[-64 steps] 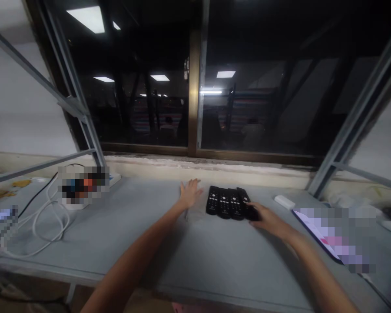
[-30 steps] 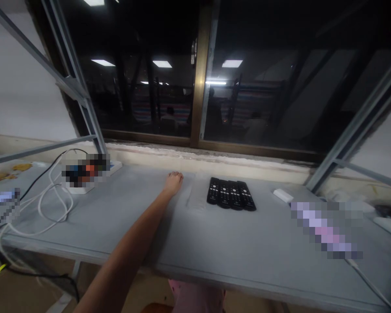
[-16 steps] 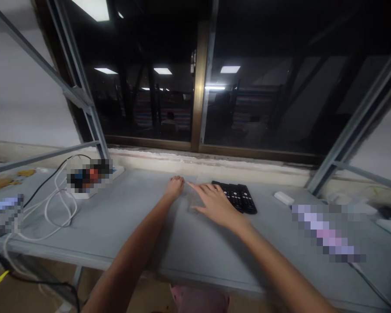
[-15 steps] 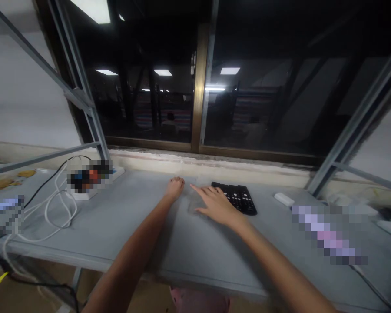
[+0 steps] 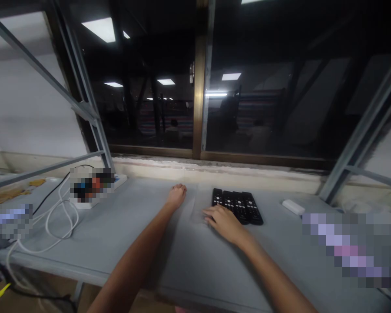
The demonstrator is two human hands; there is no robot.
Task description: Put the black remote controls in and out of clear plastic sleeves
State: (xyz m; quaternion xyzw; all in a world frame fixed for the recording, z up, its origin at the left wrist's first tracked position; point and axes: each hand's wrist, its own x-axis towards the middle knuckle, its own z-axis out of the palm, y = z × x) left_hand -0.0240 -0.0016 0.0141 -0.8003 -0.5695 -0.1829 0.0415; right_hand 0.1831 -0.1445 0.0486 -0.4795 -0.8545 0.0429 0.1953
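Observation:
On the grey table, my left hand rests with its fingers curled closed. What they hold, if anything, is hidden. Between my hands lies a faint, see-through sheet, like clear plastic film, its outline hard to make out. My right hand lies over the right side of this film, palm down, fingers stretched toward the left. Just beyond it, several black remote controls lie side by side in a row, buttons up. My right hand covers the near end of the leftmost ones.
A white power strip with blurred-out plugs and looped white cables occupies the left. To the right are a small white block and a pixelated item. Metal frame posts flank the window behind the table.
My right hand has drawn back slightly toward me and its fingers are closer together, uncovering more of the remote controls. My left hand stays closed near the same spot. The view has tilted down slightly.

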